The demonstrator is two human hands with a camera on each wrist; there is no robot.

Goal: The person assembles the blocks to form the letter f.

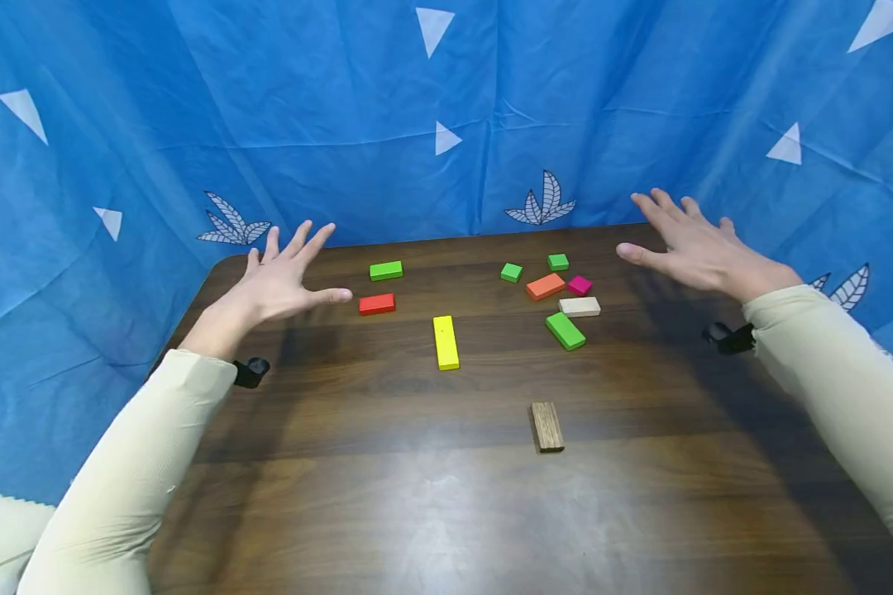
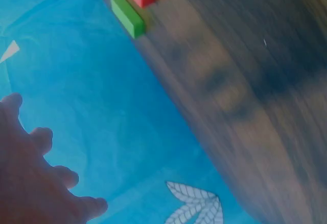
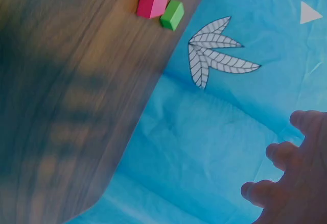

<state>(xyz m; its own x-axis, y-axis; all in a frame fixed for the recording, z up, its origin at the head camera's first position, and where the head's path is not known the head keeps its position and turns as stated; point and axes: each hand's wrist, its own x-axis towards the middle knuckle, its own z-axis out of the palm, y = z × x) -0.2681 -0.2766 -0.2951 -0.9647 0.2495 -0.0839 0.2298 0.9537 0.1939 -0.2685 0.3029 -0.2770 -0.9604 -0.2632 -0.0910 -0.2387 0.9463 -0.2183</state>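
Note:
My left hand [image 1: 275, 281] hovers over the table's left side with fingers spread, holding nothing. Nearest to it lie a red block [image 1: 377, 305] and a green block [image 1: 386, 271]. On the right my right hand [image 1: 703, 248] is raised, fingers spread and holding nothing. Closest to that hand are a small green block [image 1: 558, 262], a magenta block [image 1: 580, 286] and a cream block [image 1: 580, 307]. Beside these are an orange block [image 1: 546, 287], another small green block [image 1: 511, 272] and a longer green block [image 1: 565, 331]. A yellow block [image 1: 446, 343] lies mid-table, and a brown wooden block [image 1: 546, 426] nearer the front.
The dark wooden table [image 1: 357, 471] reaches back to a blue curtain [image 1: 327, 107] with white triangles and leaf prints. A black wrist mount [image 1: 251, 373] sits under the left sleeve, and another black mount [image 1: 729, 338] under the right sleeve.

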